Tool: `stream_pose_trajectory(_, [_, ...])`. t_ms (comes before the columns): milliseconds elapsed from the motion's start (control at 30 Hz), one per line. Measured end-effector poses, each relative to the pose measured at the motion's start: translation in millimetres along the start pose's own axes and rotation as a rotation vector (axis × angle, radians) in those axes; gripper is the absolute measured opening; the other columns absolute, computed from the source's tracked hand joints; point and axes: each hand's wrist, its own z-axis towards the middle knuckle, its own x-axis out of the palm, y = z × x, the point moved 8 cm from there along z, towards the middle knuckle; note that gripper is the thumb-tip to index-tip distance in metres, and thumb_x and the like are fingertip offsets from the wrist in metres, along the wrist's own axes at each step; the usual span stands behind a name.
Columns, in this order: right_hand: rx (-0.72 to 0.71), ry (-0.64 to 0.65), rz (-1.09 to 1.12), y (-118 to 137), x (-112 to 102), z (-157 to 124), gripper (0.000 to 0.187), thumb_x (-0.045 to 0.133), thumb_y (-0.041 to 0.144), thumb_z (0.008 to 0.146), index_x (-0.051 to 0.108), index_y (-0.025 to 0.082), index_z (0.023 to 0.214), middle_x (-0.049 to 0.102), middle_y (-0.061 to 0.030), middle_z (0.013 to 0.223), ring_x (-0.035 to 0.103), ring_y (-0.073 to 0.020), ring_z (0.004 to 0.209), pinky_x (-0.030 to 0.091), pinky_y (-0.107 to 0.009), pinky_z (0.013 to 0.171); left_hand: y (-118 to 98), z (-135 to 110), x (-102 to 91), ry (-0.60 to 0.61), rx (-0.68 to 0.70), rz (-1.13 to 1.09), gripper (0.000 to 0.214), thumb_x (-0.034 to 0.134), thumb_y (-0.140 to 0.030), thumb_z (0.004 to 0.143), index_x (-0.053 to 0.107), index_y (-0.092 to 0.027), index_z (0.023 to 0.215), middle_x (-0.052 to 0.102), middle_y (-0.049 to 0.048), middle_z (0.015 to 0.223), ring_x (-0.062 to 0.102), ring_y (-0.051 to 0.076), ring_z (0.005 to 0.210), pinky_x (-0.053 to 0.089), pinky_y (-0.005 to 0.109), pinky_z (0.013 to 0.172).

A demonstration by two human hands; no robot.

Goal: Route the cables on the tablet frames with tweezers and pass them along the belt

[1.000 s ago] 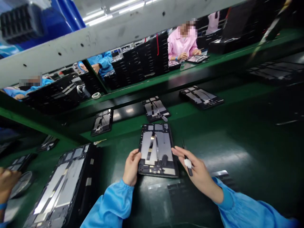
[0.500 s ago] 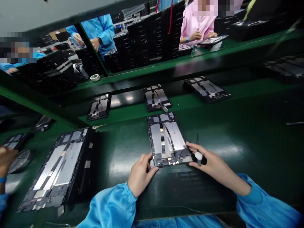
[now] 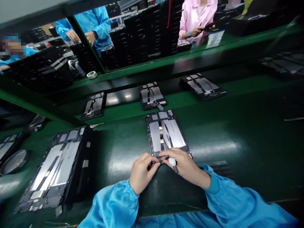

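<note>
An opened tablet chassis (image 3: 163, 133) with silver plates and a flat cable lies on the green work surface (image 3: 225, 139) in front of me. My left hand (image 3: 142, 171) pinches at the near edge of the chassis with fingers curled. My right hand (image 3: 185, 164) meets it at the same edge, fingers closed around a thin dark tool with a white band (image 3: 173, 163). Both hands touch the chassis's bottom rim; what the left fingertips pinch is too small to make out.
A stack of similar chassis (image 3: 57, 167) sits at my left. Three more chassis (image 3: 152, 95) lie on the black conveyor beyond. A round metal dish (image 3: 14, 161) is far left. A tape roll (image 3: 91, 74) and stacked black trays (image 3: 147, 34) stand behind, with workers across.
The chassis was turned and set flat, and my view dipped lower. Both hands moved inward and now meet at its near edge. The other person's hand at far left has gone.
</note>
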Motion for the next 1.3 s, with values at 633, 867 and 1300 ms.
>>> stream_pose_trajectory(633, [0.003,0.035,-0.063,0,8,-6,0.046,0.049,-0.002,0.084,0.062,0.022,0.122,0.067,-0.0066,0.091,0.061,-0.0229,0.083,0.053,-0.037,0.074,-30,-24,-0.5,0.024,0.419,0.707,0.030,0.039,-0.016,0.101,0.060,-0.018,0.122,0.065,0.0083,0.102,0.057,0.018,0.080,0.047,0.030,0.066])
stream_pose_trajectory(867, [0.030,0.041,-0.035,-2,8,-5,0.045,0.048,-0.001,0.086,0.061,0.023,0.122,0.067,-0.0066,0.091,0.062,-0.0230,0.084,0.054,-0.037,0.073,-18,-27,-3.1,0.057,0.490,0.615,0.032,0.042,-0.013,0.100,0.058,-0.022,0.126,0.064,0.0066,0.114,0.057,0.017,0.083,0.048,0.030,0.070])
stream_pose_trajectory(1300, [0.064,0.045,0.009,-5,7,-6,0.041,0.050,0.005,0.090,0.060,0.025,0.124,0.069,-0.0055,0.090,0.064,-0.0229,0.086,0.055,-0.037,0.076,-11,-26,-1.7,0.099,0.493,0.638,0.034,0.039,-0.016,0.101,0.056,-0.024,0.130,0.063,0.0074,0.117,0.057,0.017,0.085,0.048,0.030,0.072])
